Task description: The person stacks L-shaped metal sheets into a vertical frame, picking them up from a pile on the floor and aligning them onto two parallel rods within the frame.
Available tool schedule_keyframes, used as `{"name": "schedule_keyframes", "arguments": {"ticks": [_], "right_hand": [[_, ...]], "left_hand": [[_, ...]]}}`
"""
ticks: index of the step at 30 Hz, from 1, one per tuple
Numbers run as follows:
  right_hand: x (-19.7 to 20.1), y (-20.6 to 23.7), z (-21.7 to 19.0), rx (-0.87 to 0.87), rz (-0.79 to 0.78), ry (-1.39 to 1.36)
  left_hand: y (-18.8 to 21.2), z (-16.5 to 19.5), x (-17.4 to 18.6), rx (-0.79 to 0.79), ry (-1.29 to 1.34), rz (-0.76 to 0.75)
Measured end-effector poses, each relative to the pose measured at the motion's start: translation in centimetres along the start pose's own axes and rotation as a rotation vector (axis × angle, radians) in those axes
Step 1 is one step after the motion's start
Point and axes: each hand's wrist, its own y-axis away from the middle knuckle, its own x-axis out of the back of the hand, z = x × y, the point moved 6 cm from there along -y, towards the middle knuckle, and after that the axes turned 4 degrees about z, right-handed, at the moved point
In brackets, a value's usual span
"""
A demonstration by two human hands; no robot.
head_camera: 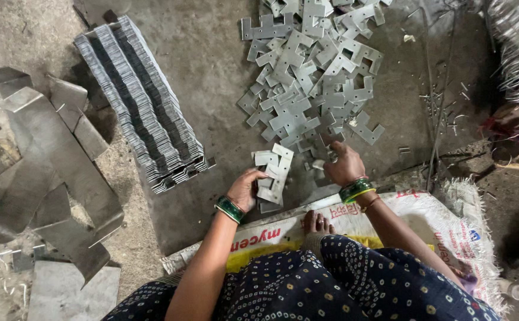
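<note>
My left hand grips a small stack of flat grey metal brackets, held upright on the concrete floor just in front of my knee. My right hand reaches forward with its fingers down on the near edge of a loose pile of the same notched, punched brackets and seems to pinch one piece. Both wrists wear green bangles. A long, neatly packed row of stacked brackets lies to the left of my left hand.
Bent sheet-metal offcuts lie at the far left. I sit on a woven white sack, my bare toes at its edge. Thin wire scraps litter the floor at right, near frayed fibres.
</note>
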Motion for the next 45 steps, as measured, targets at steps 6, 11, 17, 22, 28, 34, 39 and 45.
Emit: {"name": "schedule_keyframes", "arguments": {"ticks": [6,11,17,22,28,34,39,45], "right_hand": [[4.3,5.0,-6.0,0.432,0.243,0.022],[4.3,1.2,-5.3,0.455,0.281,0.059],[2.9,-6.6,-1.3,0.189,0.342,-0.053],[3.5,-8.4,-0.4,0.023,0.185,-0.464],[7.1,0.5,-8.6,0.453,0.342,-0.331],[4.1,-1.0,-11.4,0.371,0.074,-0.194],[3.6,-7.4,-11.7,0.484,0.375,0.176],[1.7,-11.3,-10.0,0.139,0.207,-0.241]], "left_hand": [[1.7,2.2,-3.6,0.064,0.064,0.1],[1.9,3.3,-6.0,0.001,0.156,0.071],[2.2,2.6,-5.4,-0.009,0.196,0.098],[1.4,1.8,-4.2,-0.05,0.237,0.138],[-0.2,1.7,-5.1,-0.117,0.115,0.152],[0.3,1.9,-4.9,-0.003,0.157,0.249],[1.5,2.7,-3.6,-0.225,-0.235,0.334],[3.1,2.6,-3.7,-0.077,0.048,0.25]]}}
